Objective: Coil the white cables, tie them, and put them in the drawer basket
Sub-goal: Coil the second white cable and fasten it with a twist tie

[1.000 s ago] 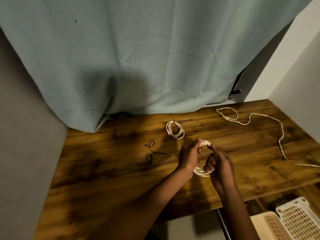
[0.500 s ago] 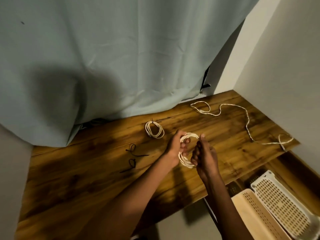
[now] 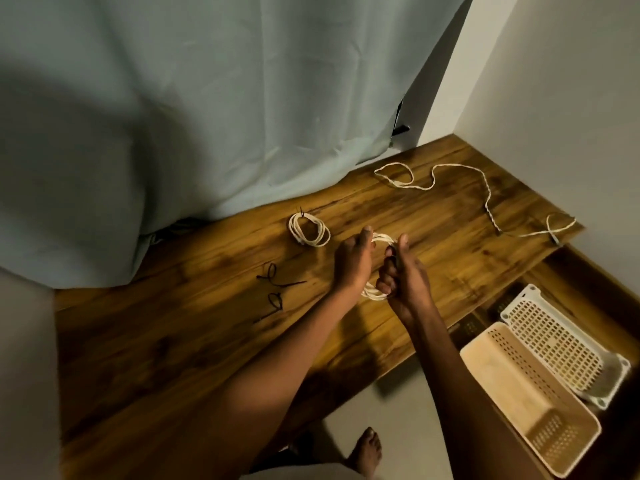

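Hands unmoved | left hand [image 3: 351,268] grips white coil [image 3: 372,295] | right hand [image 3: 403,278] pinches it

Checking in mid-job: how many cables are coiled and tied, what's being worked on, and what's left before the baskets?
Done: one coiled cable lies on the table, a black tie on it. In hand: the left hand and right hand hold a second coil; whether it is tied is unclear. Left: the loose cable is uncoiled, two black ties lie unused, and no cable shows in the baskets.
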